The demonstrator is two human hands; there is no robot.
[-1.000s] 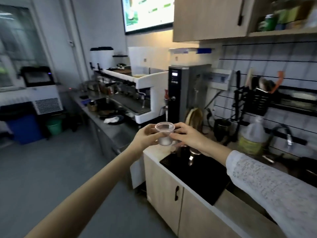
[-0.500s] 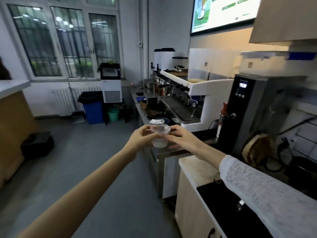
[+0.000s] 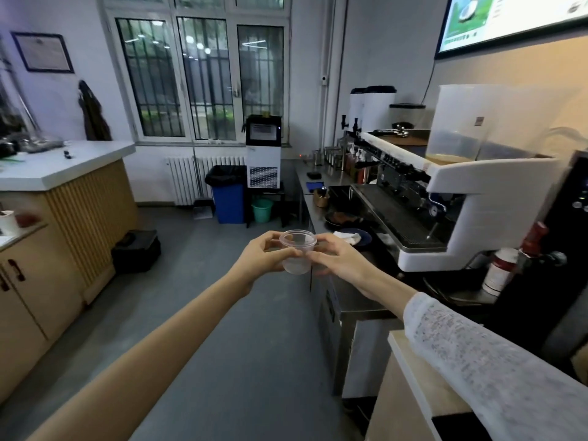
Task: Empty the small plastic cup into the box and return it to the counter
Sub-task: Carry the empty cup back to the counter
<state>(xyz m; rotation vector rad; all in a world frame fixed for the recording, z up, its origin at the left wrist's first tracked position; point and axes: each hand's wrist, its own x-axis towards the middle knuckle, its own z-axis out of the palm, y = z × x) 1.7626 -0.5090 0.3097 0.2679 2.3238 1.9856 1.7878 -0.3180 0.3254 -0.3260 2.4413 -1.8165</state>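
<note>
Head view: the small clear plastic cup [image 3: 298, 251], upright over grey floor, is gripped by left hand [image 3: 261, 259] and right hand [image 3: 338, 261]; its contents are hard to make out.

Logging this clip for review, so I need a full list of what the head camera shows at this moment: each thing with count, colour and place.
small plastic cup: 1, clear, upright, held over the floor between both hands
espresso machine: 1, white and black, on the right counter
drink dispensers: 2, white with black lids, far end of the right counter
blue bin: 1, by the radiator under the window
green bucket: 1, right of the blue bin
black case: 1, on the floor by the wooden counter
wall screen: 1, upper right
left hand: 1, grips the cup's left side
right hand: 1, grips the cup's right side; white sleeve on that arm
</note>
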